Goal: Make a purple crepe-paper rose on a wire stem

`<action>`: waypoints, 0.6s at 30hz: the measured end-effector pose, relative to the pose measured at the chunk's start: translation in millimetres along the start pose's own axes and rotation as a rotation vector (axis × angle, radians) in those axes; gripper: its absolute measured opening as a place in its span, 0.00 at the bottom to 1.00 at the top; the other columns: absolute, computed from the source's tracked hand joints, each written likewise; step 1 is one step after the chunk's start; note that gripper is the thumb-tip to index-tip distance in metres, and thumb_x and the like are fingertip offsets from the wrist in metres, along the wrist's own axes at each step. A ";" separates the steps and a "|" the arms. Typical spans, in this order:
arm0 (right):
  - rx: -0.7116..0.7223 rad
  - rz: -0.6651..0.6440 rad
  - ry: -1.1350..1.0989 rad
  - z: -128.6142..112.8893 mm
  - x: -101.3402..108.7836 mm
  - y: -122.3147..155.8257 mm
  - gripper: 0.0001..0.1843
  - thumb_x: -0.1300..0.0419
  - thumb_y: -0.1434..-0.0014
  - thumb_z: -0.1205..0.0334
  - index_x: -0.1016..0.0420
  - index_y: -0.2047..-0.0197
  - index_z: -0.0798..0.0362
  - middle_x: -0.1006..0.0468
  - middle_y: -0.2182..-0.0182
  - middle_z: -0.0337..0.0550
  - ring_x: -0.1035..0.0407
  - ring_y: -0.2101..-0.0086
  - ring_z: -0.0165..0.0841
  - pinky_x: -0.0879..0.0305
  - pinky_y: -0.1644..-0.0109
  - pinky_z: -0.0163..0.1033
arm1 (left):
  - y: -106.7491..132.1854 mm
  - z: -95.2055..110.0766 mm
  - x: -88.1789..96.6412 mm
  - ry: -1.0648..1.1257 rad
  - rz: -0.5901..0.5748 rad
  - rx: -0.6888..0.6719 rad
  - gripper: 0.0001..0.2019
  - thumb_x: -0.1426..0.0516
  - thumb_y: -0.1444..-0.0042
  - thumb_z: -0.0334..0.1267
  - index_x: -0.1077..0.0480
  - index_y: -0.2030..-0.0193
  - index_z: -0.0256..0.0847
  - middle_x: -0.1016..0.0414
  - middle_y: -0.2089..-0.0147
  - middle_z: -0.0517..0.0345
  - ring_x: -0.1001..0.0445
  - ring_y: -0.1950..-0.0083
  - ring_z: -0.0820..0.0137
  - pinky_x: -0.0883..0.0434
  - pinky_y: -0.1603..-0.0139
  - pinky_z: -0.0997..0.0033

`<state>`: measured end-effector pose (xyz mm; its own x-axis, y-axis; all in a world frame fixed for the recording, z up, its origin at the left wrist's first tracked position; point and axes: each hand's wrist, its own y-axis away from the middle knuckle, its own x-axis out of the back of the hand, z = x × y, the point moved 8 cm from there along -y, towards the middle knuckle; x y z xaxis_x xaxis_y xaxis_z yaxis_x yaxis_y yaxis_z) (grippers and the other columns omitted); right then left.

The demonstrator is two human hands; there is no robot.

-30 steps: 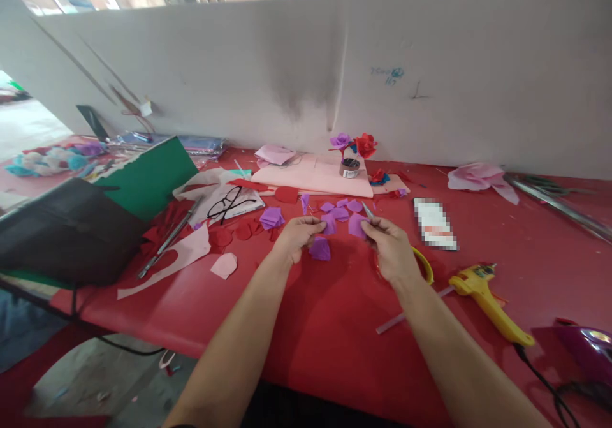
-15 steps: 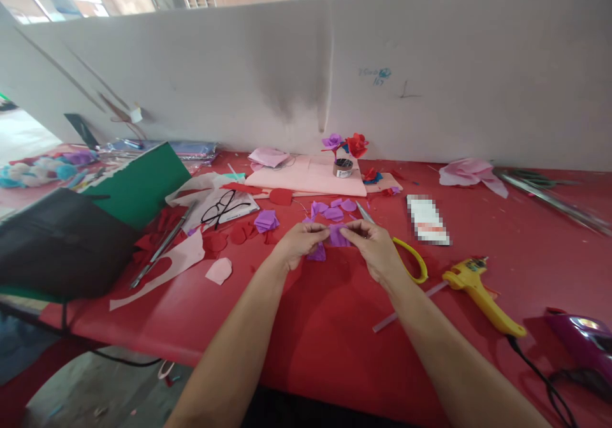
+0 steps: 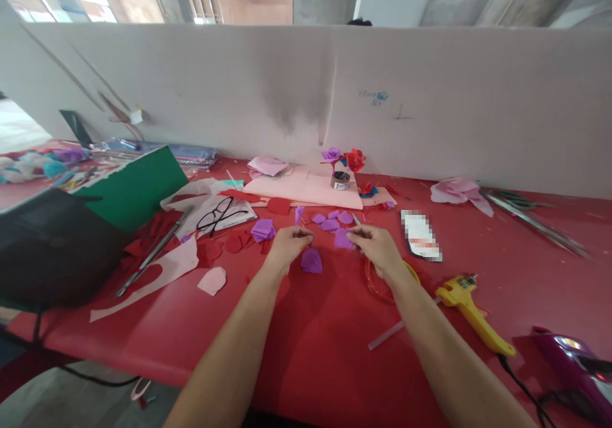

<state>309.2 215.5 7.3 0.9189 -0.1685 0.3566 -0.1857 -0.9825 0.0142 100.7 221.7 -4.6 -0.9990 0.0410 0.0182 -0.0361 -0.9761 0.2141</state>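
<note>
My left hand (image 3: 287,247) rests on the red table (image 3: 329,345) with its fingers pinched together; what they hold is too small to see. My right hand (image 3: 376,247) pinches the edge of a purple paper petal (image 3: 343,239) between the two hands. Another purple petal (image 3: 311,261) lies flat just below my left fingers. Several more purple petals (image 3: 331,222) and a purple stack (image 3: 263,229) lie just beyond my hands. Yellow-handled scissors (image 3: 412,268) lie under my right wrist, blades pointing away.
A yellow glue gun (image 3: 471,305) and a glue stick (image 3: 386,335) lie to the right, near a purple device (image 3: 571,364). Glasses (image 3: 222,211), red cut-outs (image 3: 224,244), a pink board (image 3: 306,189) with paper flowers (image 3: 343,159), a green sheet (image 3: 136,185) and a black bag (image 3: 52,243) lie to the left and behind.
My hands have drawn a little apart. A purple petal that was by my left fingers now lies on the table. The view has tilted up slightly.
</note>
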 end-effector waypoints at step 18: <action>0.093 -0.051 0.144 -16.3 -22.5 -42.4 0.05 0.44 0.53 0.67 0.29 0.70 0.52 0.21 0.69 0.42 0.28 0.64 0.34 0.34 0.56 0.41 | -2.2 1.9 12.3 0.163 0.119 -0.009 0.02 0.37 0.59 0.29 0.24 0.75 0.36 0.23 0.75 0.58 0.28 0.71 0.73 0.31 0.61 0.71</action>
<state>290.7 262.2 13.9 0.8658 -0.1120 0.4876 -0.1013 -0.9937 -0.0484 88.6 224.8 -2.9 -0.9874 -0.1090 -0.1151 0.0829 -0.9739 0.2114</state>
